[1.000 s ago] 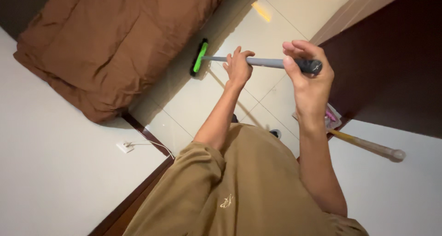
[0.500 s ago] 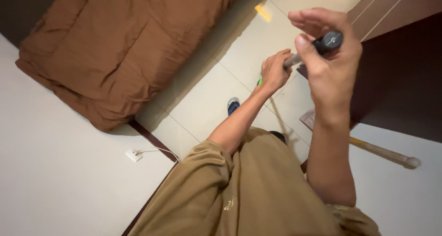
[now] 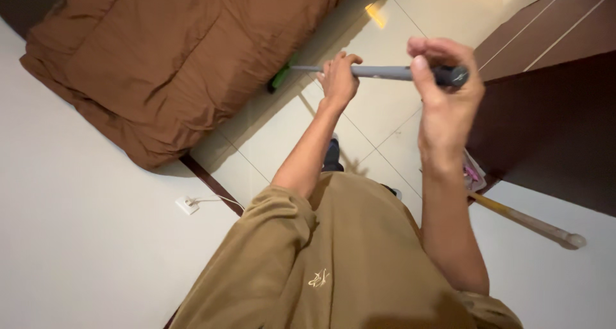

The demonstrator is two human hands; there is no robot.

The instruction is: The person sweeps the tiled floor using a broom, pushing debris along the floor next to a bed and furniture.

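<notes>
Right hand (image 3: 443, 104) (fist) around broom handle (image 3: 385, 73) end.

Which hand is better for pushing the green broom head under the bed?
Probably the left hand: it grips the grey pole lower down, nearer the green broom head beside the brown bed cover. The right hand only holds the top end.

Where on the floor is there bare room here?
Bare tile lies between the brown quilt and the dark door. It is crowded at the wall foot: a yellow-handled stick. The left hand and right hand hold the broom handle.
</notes>
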